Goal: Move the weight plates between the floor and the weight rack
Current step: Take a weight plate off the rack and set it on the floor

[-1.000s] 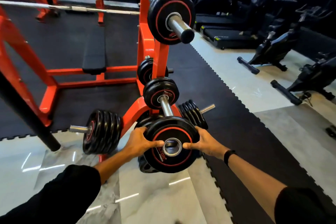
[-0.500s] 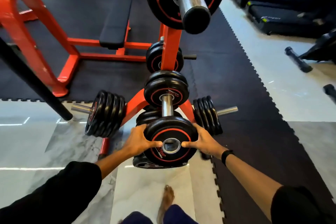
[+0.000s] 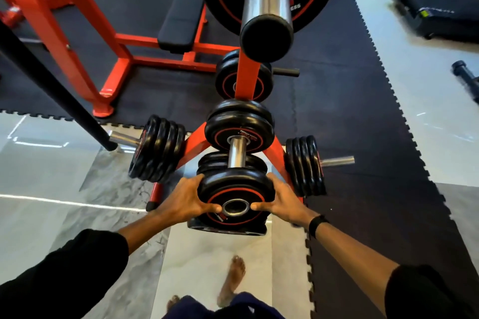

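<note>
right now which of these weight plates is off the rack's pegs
The plate held between the left hand and right hand: its centre hole is empty, while the others sit on pegs.

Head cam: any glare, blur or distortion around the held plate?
Head view: held plate and both hands sharp; glare streaks on the glossy floor tiles; treadmills smeared at top right; wide-angle stretch makes the top peg loom large.

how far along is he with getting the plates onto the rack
Done: the orange rack's side and middle pegs already carry plates. In hand: the left hand and right hand grip one black plate just short of the chrome peg. Left: a plate stack lies beneath it.
</note>
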`<state>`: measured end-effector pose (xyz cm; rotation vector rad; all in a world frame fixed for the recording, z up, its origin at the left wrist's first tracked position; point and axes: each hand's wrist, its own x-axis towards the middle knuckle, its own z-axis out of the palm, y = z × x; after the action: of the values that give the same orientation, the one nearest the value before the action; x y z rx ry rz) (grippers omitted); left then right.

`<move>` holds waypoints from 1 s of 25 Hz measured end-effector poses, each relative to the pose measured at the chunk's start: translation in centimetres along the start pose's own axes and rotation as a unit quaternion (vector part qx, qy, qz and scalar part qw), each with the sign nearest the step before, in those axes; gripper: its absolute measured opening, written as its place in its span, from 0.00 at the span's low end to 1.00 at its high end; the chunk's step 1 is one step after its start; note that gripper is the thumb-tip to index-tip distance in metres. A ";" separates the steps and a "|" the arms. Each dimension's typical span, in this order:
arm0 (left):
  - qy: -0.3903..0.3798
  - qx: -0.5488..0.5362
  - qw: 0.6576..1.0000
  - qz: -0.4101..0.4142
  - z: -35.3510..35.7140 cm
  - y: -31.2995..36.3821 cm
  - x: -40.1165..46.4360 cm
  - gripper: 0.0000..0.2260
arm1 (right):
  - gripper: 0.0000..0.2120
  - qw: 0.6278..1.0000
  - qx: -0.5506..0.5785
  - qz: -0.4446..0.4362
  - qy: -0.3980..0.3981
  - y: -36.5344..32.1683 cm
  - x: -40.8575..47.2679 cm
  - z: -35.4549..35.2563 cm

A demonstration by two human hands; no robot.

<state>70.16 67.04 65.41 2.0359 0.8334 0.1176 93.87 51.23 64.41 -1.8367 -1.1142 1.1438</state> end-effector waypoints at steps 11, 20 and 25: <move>-0.020 0.054 0.998 0.015 -0.2 -1.1 1.7 0.28 | 0.22 0.995 -0.051 -0.065 0.056 1.2 0.1 1.8; 0.185 0.263 0.939 -0.118 -0.2 3.3 10.4 0.61 | 0.56 0.900 -0.334 0.134 0.247 -4.3 8.5 0.0; 0.196 0.230 0.946 -0.121 1.1 3.2 9.1 0.56 | 0.51 0.901 -0.324 0.113 0.264 -4.3 7.2 2.2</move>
<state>79.24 70.58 65.20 2.3577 1.4664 0.2111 92.30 59.71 64.99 -2.6336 -1.0320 0.3175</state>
